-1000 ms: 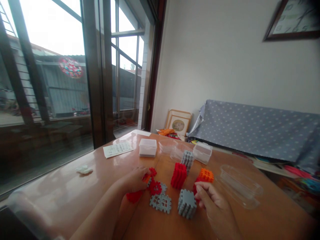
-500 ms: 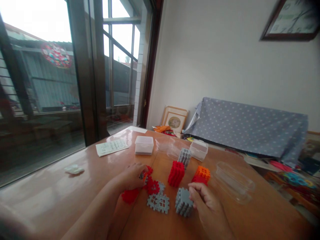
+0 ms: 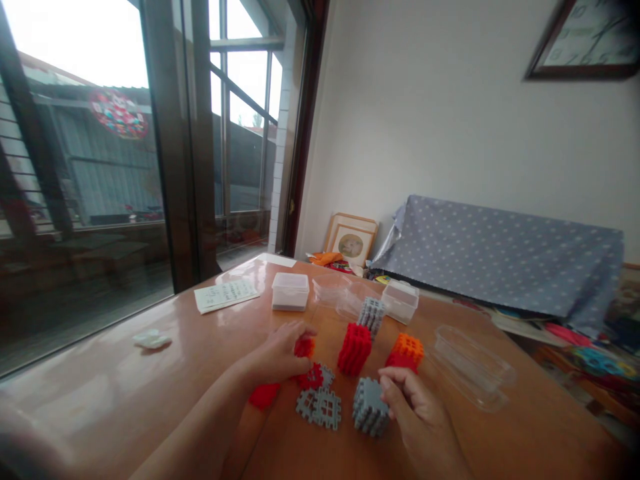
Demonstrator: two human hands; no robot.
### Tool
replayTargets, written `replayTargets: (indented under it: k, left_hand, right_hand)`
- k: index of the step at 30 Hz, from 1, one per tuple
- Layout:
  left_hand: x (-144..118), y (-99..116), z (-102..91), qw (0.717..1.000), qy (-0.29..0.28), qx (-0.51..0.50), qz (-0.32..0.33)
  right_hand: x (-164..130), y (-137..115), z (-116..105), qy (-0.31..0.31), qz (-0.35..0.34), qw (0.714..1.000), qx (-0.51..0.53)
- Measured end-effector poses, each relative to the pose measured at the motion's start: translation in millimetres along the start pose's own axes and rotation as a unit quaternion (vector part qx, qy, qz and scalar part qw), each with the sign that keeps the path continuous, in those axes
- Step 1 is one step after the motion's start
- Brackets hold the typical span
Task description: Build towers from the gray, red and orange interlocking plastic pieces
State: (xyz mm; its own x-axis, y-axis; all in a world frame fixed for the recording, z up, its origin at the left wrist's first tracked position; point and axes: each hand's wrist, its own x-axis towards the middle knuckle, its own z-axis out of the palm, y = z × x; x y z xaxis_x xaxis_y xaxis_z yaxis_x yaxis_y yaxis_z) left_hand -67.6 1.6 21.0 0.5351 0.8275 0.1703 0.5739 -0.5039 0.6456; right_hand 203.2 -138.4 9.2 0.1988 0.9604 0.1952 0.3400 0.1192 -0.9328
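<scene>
My left hand reaches over the loose pieces with thumb and fingers apart, around red and orange interlocking plastic tiles; whether it touches them I cannot tell. By its thumb lies a red gear-edged tile, with grey window-pattern tiles nearer me. A red piece is partly hidden under my left wrist. My right hand is closed in a pinch at the right edge of a stack of grey tiles. What its fingertips hold, if anything, is hidden.
Behind stand a red tile stack, a grey stack and an orange-and-red stack. Clear plastic boxes and an empty clear tray lie farther off. At left are paper and a crumpled wrapper.
My left hand has lifted slightly and shifted right, its fingers spreading above the red and orange tiles. My right hand stays at the grey stack. The view has shifted a little.
</scene>
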Motion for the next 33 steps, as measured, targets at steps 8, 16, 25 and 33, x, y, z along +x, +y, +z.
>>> replayTargets:
  k: [8, 16, 25, 33]
  left_hand:
    - [-4.0, 19.2, -3.3, 0.990, -0.034, -0.136, -0.031]
    - [-1.3, 18.4, 2.2, 0.936, -0.013, -0.349, -0.037]
    - [-0.8, 36.9, 25.1, 0.890, -0.015, -0.448, -0.087]
    - [-4.6, 53.2, 35.5, 0.828, -0.079, -0.549, -0.078]
  right_hand:
    - [0.1, 1.2, 3.4, -0.005, -0.010, 1.000, -0.004]
    - [-1.2, -2.9, 2.7, 0.005, -0.021, 1.000, -0.002]
    - [-4.4, -1.3, 14.8, -0.004, -0.053, 0.998, -0.030]
    - [-5.9, -1.6, 13.0, 0.048, -0.134, 0.980, -0.135]
